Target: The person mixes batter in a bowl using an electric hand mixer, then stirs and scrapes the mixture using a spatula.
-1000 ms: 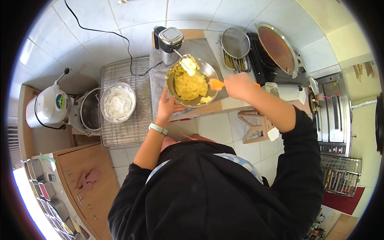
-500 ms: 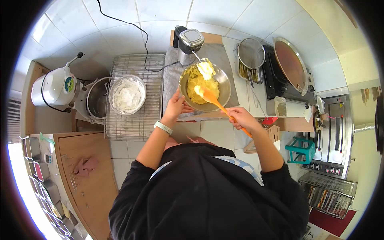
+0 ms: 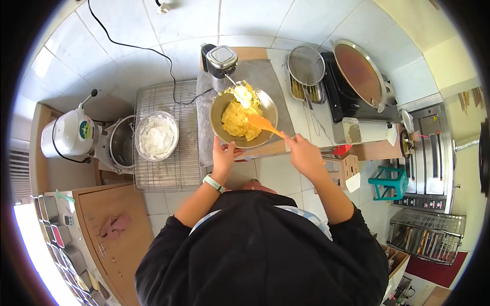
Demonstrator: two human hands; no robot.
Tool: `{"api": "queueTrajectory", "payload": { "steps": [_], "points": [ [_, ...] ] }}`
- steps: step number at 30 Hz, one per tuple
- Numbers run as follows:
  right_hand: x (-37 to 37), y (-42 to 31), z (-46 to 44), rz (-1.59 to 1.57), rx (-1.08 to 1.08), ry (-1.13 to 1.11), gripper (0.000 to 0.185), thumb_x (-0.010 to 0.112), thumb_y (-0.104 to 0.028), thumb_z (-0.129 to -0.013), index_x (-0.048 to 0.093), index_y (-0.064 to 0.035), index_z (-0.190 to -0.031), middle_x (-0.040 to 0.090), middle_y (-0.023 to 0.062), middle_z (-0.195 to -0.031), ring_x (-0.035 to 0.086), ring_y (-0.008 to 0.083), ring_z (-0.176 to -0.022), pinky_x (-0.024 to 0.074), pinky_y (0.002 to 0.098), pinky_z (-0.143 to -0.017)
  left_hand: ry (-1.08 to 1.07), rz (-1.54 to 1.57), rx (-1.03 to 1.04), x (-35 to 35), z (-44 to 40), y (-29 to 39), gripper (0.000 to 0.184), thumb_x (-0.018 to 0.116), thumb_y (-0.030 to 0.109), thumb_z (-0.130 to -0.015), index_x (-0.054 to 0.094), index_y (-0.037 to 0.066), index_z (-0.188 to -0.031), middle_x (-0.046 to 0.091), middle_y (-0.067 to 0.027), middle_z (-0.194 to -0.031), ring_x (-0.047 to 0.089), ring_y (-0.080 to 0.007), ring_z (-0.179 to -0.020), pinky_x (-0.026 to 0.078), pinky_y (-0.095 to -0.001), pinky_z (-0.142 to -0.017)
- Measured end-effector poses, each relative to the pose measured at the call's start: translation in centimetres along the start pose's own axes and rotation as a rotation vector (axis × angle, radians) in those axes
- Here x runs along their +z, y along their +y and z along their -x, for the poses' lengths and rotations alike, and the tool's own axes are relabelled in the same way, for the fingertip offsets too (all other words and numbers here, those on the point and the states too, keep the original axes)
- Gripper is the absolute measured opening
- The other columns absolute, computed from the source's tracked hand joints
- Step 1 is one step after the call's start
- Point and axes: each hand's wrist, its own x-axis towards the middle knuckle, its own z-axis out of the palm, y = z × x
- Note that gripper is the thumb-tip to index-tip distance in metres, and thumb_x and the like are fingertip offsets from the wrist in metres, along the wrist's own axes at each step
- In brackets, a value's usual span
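My right hand [image 3: 304,156] grips the handle of an orange spatula [image 3: 263,123]. The spatula's blade presses into a yellow, thick mixture [image 3: 234,116] inside a metal mixing bowl [image 3: 272,112]. At the bowl's near left side, my left hand [image 3: 223,159] steadies it, thumb up by the rim and fingers against the outer wall. A hand mixer [image 3: 222,59] stands upright behind the bowl. Its beaters reach over the bowl and are coated in pale mixture. To the left, a bowl of white, fluffy cream [image 3: 157,135] rests on a wire rack [image 3: 171,179].
A white stand mixer [image 3: 69,135] is at the far left. On the right of the counter are a strainer [image 3: 306,66] and a black stove [image 3: 338,104] bearing a wide pan of brown liquid [image 3: 360,74]. A teal stool [image 3: 390,181] stands by the oven [image 3: 431,153].
The spatula has swung lower and flatter, its blade now at the right side of the mixture. My left hand has slid down the bowl's near side. The view has shifted slightly.
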Motion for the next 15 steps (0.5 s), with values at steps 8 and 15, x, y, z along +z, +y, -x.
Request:
{"api": "queueTrajectory", "payload": {
  "steps": [8, 15],
  "points": [
    [-5.6, 3.0, -3.4, 0.257, -0.167, 0.025, 0.048, 0.046, -0.004, -0.080, 0.056, -0.0264, -0.120, 0.051, 0.0036, -0.080, 0.057, 0.0222, -0.076, 0.0467, 0.0363, -0.060, -0.123, -0.142, 0.016, -5.9, -5.2, 3.5, 0.044, 0.054, 0.003, -0.086, 0.043, 0.003, -0.129, 0.056, -0.0098, -0.085, 0.063, -0.0166, -0.065, 0.055, -0.0284, -0.061],
    [-6.0, 3.9, -7.4, 0.429, -0.365, 0.138, 0.037, 0.050, -0.008, -0.080, 0.063, -0.0266, -0.110, 0.054, 0.0007, -0.082, 0.058, 0.0187, -0.079, 0.0442, 0.0337, -0.064, -0.049, -0.140, 0.014, -2.9, -1.2, 1.2, 0.047, 0.053, 0.002, -0.087, 0.039, 0.000, -0.131, 0.060, -0.0107, -0.092, 0.063, -0.0180, -0.079, 0.055, -0.0296, -0.064]
  ]
}}
